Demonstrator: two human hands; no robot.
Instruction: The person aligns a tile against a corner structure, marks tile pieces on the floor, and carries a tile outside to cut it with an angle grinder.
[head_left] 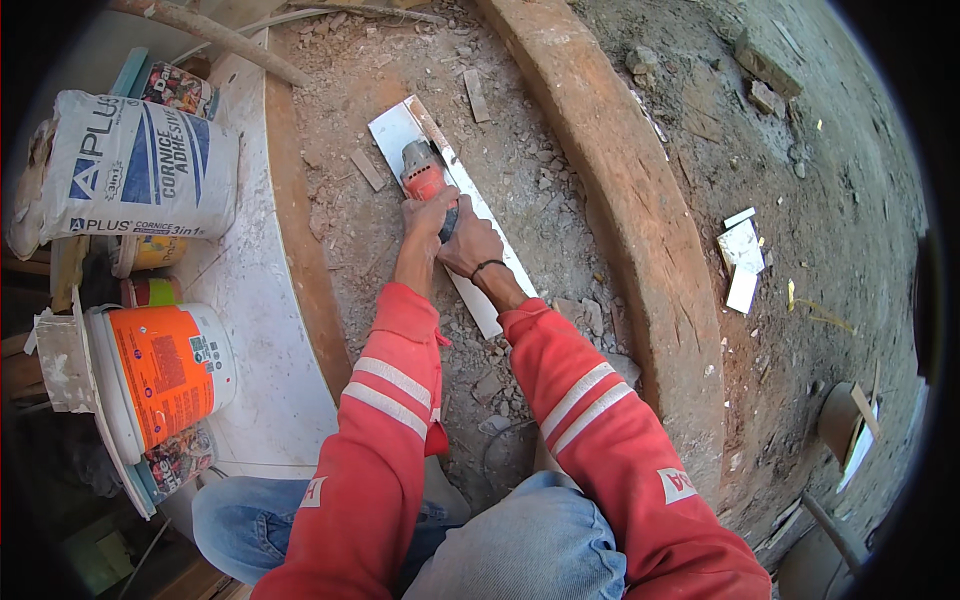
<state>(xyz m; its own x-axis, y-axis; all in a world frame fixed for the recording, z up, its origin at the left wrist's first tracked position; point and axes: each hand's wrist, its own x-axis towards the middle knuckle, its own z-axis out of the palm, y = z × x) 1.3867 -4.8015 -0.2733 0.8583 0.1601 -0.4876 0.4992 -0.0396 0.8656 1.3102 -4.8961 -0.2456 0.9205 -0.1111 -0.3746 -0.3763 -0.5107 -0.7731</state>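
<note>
A red angle grinder with a grey head lies over a long white strip, which looks like tile, on the rubble in front of me. My left hand is wrapped round the grinder's body. Behind it, my right hand grips the dark rear end of the tool. The grinder's head points away from me, toward the strip's far end. Its disc is hidden, so I cannot tell whether it touches the strip. Part of the strip's far right edge shows brown.
At left, a white ledge holds a cornice adhesive bag and an orange-and-white bucket. A raised concrete kerb curves along the right. Beyond it lie white broken pieces on dirt. A pole leans in at upper left.
</note>
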